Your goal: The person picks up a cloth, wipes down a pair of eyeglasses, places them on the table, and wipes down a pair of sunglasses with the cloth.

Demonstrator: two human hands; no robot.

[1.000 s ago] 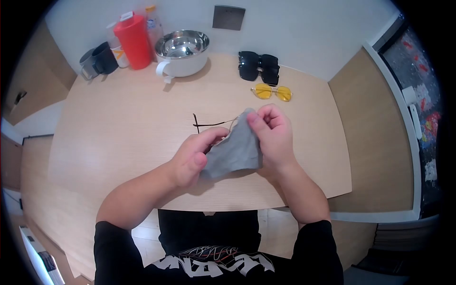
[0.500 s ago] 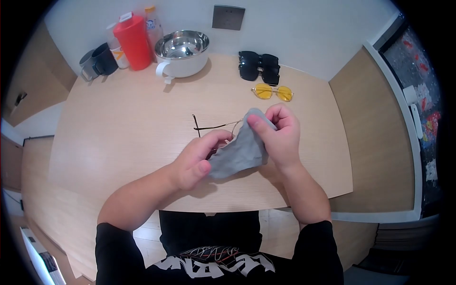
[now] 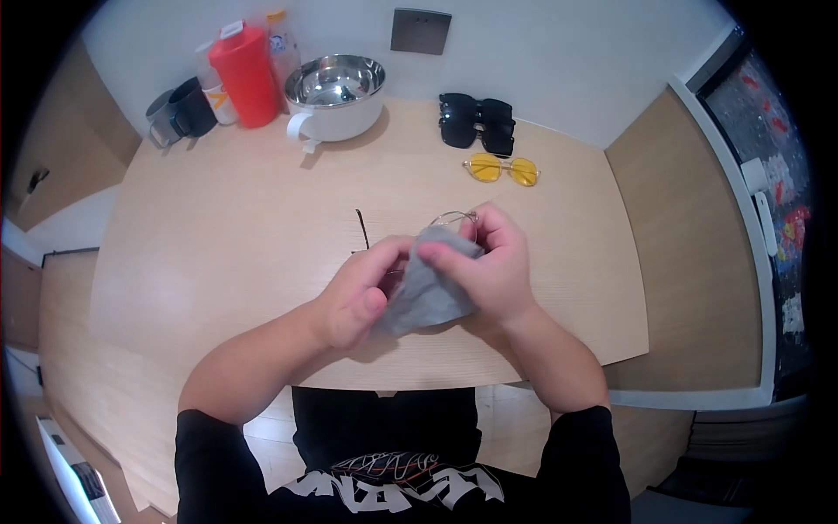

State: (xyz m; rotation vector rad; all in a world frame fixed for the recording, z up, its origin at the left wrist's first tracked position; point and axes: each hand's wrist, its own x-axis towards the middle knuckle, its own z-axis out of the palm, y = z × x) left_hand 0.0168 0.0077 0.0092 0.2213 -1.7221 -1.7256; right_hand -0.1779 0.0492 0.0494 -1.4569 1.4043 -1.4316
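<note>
A pair of thin metal-framed glasses (image 3: 362, 229) is between my hands, partly hidden by a grey cloth (image 3: 428, 301). One dark temple sticks up beyond my left hand, and a round rim shows above the cloth near my right fingers. My left hand (image 3: 353, 293) is closed around the near left part of the frame, its thumb by the cloth's edge. With thumb and fingers, my right hand (image 3: 497, 266) pinches the cloth over the frame. The cloth's lower corner hangs toward the table edge.
Yellow-lensed glasses (image 3: 502, 169) and dark sunglasses (image 3: 477, 124) lie at the back. A white-handled steel bowl (image 3: 336, 118), red jug (image 3: 246, 79), clear bottle (image 3: 281, 48) and dark mug (image 3: 194, 109) stand back left. A wooden panel (image 3: 698, 253) bounds the table's right side.
My right hand has moved left and slightly down with the cloth. More of the glasses' rim now shows above it. My left hand has barely moved; the visible temple portion has changed.
</note>
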